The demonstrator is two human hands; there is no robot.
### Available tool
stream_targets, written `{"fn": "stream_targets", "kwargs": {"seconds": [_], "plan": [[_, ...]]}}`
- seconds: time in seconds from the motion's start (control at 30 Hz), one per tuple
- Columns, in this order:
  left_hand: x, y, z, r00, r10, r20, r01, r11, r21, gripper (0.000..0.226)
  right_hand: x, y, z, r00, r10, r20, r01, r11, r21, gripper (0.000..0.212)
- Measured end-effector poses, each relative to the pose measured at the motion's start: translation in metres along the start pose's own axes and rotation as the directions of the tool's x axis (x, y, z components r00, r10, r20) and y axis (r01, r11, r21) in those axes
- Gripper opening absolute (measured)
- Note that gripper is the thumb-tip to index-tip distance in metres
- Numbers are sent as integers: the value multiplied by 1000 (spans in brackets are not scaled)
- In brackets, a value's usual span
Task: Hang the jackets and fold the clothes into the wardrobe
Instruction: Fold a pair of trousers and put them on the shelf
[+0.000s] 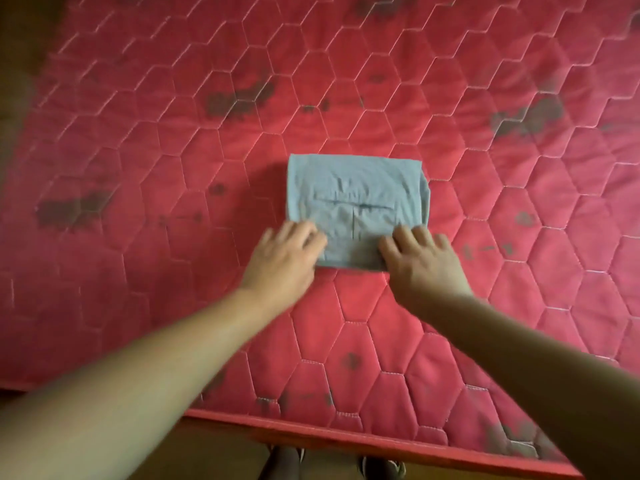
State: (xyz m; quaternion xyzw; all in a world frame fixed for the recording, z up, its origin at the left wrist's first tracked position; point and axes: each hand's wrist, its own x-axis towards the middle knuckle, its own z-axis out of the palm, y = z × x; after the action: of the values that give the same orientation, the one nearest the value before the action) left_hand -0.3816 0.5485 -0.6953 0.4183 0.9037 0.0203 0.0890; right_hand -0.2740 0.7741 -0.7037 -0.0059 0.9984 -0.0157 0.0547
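The cloth (356, 188), a pale blue-grey garment, lies folded into a neat rectangle near the middle of the bed, flat on the red mattress (485, 168). A horizontal seam with a short vertical one below it shows on its top face, and its right edge shows stacked layers.

Both hands reach to its near edge, palms down, arms stretched forward from the bottom corners of the view. The left hand (285, 252) sits at the near-left corner, knuckles up and fingers bent, with the tips touching the cloth's edge. Its thumb is hidden, so I cannot tell whether its grip is clamped on the cloth or only resting there. The right hand (422, 259) covers the near-right corner, fingers spread and lying fairly straight on the fabric, thumb pointing left across the cloth. Its grip is apart and presses rather than pinches. The hands are slightly blurred.

The mattress is quilted in hexagons with pale stitching and carries dark stains (239, 100) in several patches. Its near edge runs diagonally across the bottom. Below it is a brown floor (214, 448), where the person's feet (382, 467) stand just beside the bed.
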Motion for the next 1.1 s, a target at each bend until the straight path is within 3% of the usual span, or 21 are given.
{"fn": "stream_targets", "kwargs": {"seconds": [0.07, 0.1, 0.2, 0.27, 0.4, 0.63, 0.77, 0.87, 1.1], "plan": [[-38, 14, 46, 982, 1, 189, 6, 999, -37, 39, -37, -12, 39, 975, 43, 216, -52, 998, 36, 47], [-50, 18, 61, 982, -14, 187, 29, 997, -76, 36, -48, -15, 51, 965, 61, 254, -80, 995, 64, 46], [-30, 15, 82, 991, -113, -72, 99, 979, -178, 36, -32, -11, 65, 991, 128, 33, -132, 978, 160, 34], [8, 11, 90, 977, -166, -131, 146, 977, -153, 47, 4, -6, 70, 988, 134, -73, -119, 976, 180, 44], [61, -4, 123, 965, -256, -57, 250, 964, -89, 69, 61, 4, 99, 980, 184, 74, -193, 972, 136, 77], [78, -17, 111, 960, -253, 121, 268, 954, -137, 71, 79, 9, 97, 944, 232, 233, -262, 959, 106, 77], [87, -28, 91, 977, -211, -23, 206, 968, -143, 63, 93, 20, 76, 968, 227, 104, -243, 953, 184, 68], [105, -38, 107, 991, -133, 6, 133, 988, -80, 65, 111, 26, 95, 967, 224, 118, -236, 967, 93, 67], [108, -42, 113, 992, -125, -6, 124, 985, -124, 66, 111, 30, 105, 963, 258, 82, -270, 937, 220, 68]]}}
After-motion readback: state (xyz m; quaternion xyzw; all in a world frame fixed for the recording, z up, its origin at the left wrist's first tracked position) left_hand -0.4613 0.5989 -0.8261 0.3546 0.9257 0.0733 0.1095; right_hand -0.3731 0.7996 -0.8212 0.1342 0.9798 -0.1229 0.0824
